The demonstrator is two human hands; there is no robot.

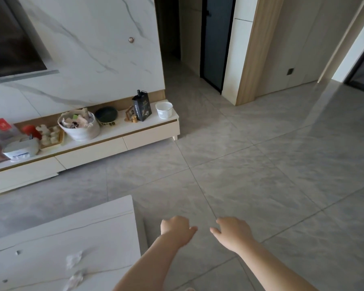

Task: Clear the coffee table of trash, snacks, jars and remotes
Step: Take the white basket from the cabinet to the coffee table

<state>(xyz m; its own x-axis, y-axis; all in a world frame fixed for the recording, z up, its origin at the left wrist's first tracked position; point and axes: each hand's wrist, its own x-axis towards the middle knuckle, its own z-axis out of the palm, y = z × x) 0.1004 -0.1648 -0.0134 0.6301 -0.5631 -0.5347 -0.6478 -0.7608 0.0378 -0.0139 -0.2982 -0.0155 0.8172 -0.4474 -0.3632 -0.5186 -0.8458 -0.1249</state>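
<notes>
The white marble coffee table (105,232) fills the lower left. On it lie two crumpled white paper scraps (74,259) (75,279) and a few small bits (18,252) near the left. My left hand (177,229) hangs over the floor just right of the table's corner, fingers loosely curled, holding nothing. My right hand (232,232) is beside it over the grey tiles, fingers relaxed and empty. Both hands are apart from the table and the scraps.
A low white TV cabinet (93,150) runs along the marble wall, carrying a basket of odds and ends (80,124), a black box (142,107), a white bucket (164,109) and tissue pack (21,150). Grey tiled floor (261,164) stretches right toward doorways.
</notes>
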